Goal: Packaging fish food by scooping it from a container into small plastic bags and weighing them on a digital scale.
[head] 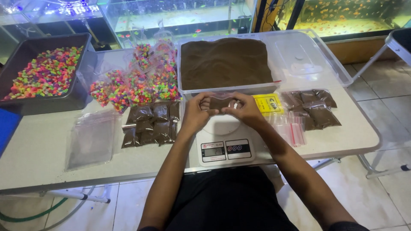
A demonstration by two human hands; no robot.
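Both hands meet over the middle of the worktop (51, 158): the left hand (196, 112) and the right hand (245, 109) each pinch an end of a small clear bag of brown powder (219, 103), fingers closed on its top edge. The bag hangs just above the round pan of a white digital scale (222, 141), which sits at the near edge at 6 o'clock.

At 12 o'clock from the hands stands a clear plastic tub (274, 83) heaped with brown powder (224, 62), and its clear lid (306, 57) lies at 1 o'clock. At 3 o'clock lie a yellow packet (268, 104), a loose stack of empty zip bags with red strips (293, 128) and a cluster of filled brown bags (314, 109). At 9 o'clock lies another group of filled brown bags (150, 124), with a pile of empty clear bags (90, 139) beyond it. Bags of bright multicoloured gravel (139, 83) are heaped at 10 o'clock, and a grey tray (81, 72) of the same gravel fills the far left corner.

The worktop is a pale folding one on metal legs, standing on a tiled floor (385, 102). Lit aquariums (180, 17) line the back of the room.
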